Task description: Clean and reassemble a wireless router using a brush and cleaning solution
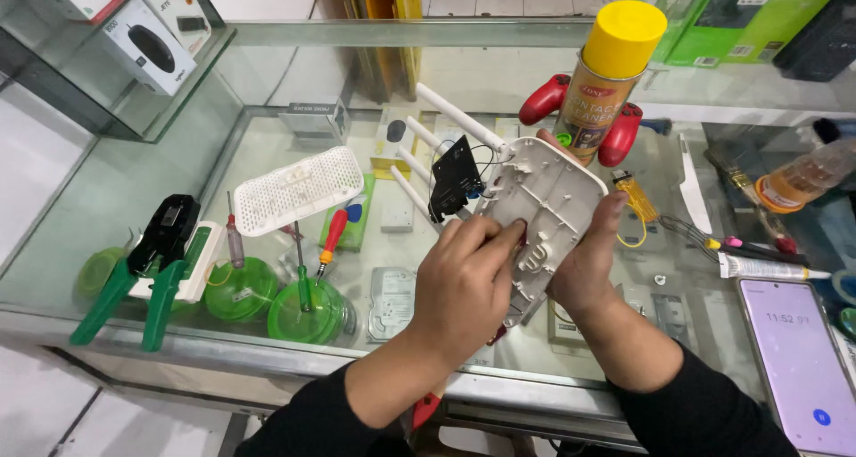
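The router shell (544,198) is an off-white plastic half-case, held up off the glass bench and tilted, its inner side turned toward the camera. Moulded ribs, screw posts and small clips show across that inner face. Several white antennas (450,109) stick out from its upper left end, fanned apart and pointing up and left. A black circuit board (455,179) hangs free just beside the same end, joined to the shell by thin dark wires. The matching white vented cover (297,189) lies apart to the left, propped at a slant over the bench.
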